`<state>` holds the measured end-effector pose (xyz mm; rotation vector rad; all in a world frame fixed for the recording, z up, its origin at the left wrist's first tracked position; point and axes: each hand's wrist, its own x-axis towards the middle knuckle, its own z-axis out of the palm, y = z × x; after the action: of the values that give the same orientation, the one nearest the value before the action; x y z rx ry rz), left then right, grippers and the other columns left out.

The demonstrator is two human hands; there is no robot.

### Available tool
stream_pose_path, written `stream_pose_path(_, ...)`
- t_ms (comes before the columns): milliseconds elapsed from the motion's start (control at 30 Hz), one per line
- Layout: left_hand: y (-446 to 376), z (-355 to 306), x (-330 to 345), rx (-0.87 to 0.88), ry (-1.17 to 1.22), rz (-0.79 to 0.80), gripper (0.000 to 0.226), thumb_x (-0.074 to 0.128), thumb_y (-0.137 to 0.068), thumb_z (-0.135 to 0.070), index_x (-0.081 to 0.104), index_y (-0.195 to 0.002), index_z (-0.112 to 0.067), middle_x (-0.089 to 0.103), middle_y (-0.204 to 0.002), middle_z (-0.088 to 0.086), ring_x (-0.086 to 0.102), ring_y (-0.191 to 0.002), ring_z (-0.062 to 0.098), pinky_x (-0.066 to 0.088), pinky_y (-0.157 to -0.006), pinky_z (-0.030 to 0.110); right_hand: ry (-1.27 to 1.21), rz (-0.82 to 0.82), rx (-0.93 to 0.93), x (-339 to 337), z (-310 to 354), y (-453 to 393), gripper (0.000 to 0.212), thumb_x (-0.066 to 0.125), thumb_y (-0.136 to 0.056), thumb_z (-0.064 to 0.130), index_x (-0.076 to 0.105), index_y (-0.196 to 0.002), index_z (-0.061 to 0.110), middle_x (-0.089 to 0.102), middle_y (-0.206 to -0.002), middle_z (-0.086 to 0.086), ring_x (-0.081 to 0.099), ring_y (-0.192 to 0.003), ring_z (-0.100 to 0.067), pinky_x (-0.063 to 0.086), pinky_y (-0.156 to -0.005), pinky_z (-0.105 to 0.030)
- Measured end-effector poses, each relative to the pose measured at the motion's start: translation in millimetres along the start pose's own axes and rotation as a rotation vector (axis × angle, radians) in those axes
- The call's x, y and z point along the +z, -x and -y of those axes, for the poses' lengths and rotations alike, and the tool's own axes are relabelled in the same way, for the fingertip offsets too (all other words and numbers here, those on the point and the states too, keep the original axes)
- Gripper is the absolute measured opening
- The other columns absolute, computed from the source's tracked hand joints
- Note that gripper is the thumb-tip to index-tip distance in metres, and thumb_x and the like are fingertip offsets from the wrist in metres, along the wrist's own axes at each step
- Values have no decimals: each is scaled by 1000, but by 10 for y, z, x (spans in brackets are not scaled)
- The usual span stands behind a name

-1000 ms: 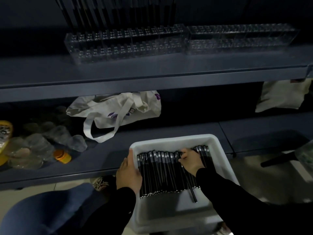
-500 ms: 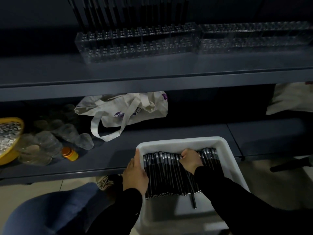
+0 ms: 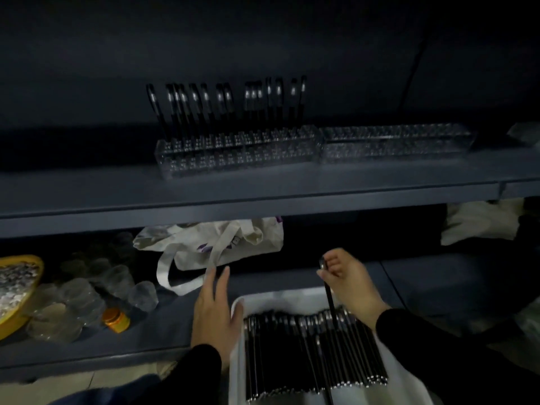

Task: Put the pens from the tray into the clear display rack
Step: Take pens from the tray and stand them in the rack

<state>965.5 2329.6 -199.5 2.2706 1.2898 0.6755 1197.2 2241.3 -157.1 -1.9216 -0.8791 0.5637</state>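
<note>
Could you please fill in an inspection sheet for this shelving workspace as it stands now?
Surface: dark upper shelf and lower shelf.
Job's things: white tray full of pens; clear display rack holding upright pens along its back row; second clear rack beside it.
Clutter: tote bag, plastic cups, orange-capped bottle, yellow bowl.
Hands: left hand open by the tray's rim; right hand pinching one pen.
Cables: nothing seen.
Surroundings: dim; pale floor.

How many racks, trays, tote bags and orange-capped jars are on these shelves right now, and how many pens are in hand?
Clear racks: 2 (second)
White tray: 1
Tote bag: 1
Orange-capped jar: 1
Pen pinched in the right hand: 1
Total: 6
</note>
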Motion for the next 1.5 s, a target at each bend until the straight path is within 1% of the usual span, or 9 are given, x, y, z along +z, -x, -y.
stream_pose_path(133, -409, -32, -480, 109, 21, -354, 60, 73, -75, 5, 47, -129, 7, 42, -132, 28, 45, -121, 41, 40, -100, 48, -96, -82, -213, -567, 905, -201, 32, 72, -79, -3, 53, -78, 23, 57, -72, 1, 55, -58, 4, 44, -63, -10)
stream_pose_path(300, -941, -130, -1024, 135, 34, -642, 50, 63, -85, -8, 45, -129, 7, 41, -128, 29, 43, -118, 41, 38, -101, 49, -111, -208, -363, -1026, 1913, -509, 25, 69, -87, 18, 52, -105, 23, 55, -87, 4, 55, -79, -11, 47, -75, -22)
stream_pose_path(433, -1368, -308, -1391, 58, 184, -507, 52, 59, -94, -18, 38, -140, -4, 29, -143, 16, 41, -125, 32, 37, -107, 44, -80, -304, -540, -1118, 2398, -883, 23, 67, -89, 19, 56, -109, 24, 57, -92, 2, 55, -81, -9, 49, -73, -18)
stream_pose_path(600, -1710, -275, -1502, -58, -4, -351, 64, 61, -89, -41, 37, -142, -14, 27, -149, 14, 40, -128, 36, 43, -99, 48, -253, -400, -542, -1004, 2540, -1601, 27, 65, -85, -1, 57, -89, 24, 54, -79, 0, 54, -77, -12, 51, -83, -32)
stream_pose_path(767, -1716, -272, -1445, -63, -72, -343, 60, 55, -92, -44, 36, -143, -19, 45, -139, 11, 45, -123, 33, 45, -93, 48, -417, -365, -493, -834, 2476, -1924, 32, 59, -86, -11, 54, -82, 20, 43, -69, -1, 51, -57, 4, 48, -68, -11)
stream_pose_path(1000, -1723, -269, -1459, -59, -71, -372, 54, 55, -93, -37, 37, -141, -20, 62, -108, 15, 52, -110, 34, 44, -91, 52, -190, -409, -520, -697, 2384, -2090, 20, 67, -86, 5, 58, -97, 20, 57, -86, 3, 57, -91, -16, 49, -89, -30)
stream_pose_path(1167, -1726, -254, -1458, -62, -71, -377, 52, 56, -93, -34, 38, -140, -21, 61, -102, 16, 53, -106, 35, 44, -90, 50, -19, -295, -476, -598, 2140, -2074, 17, 63, -89, 5, 60, -104, 14, 52, -76, 12, 52, -79, -11, 43, -69, -6)
stream_pose_path(1367, -1737, -241, -1451, -49, -84, -390, 53, 55, -93, -35, 38, -141, -21, 60, -100, 12, 51, -107, 34, 39, -91, 47, -6, -243, -450, -573, 2097, -1975, 23, 55, -90, -8, 57, -113, -7, 51, -78, -1, 50, -65, 5, 44, -66, -5)
stream_pose_path(1500, -1708, -241, -1441, -30, -84, -401, 59, 54, -94, -35, 33, -146, -17, 60, -110, 19, 50, -112, 38, 39, -93, 49, -199, -219, -364, -673, 2156, -1582, 26, 51, -94, -4, 55, -117, 7, 55, -88, -1, 56, -71, 2, 47, -72, -13)
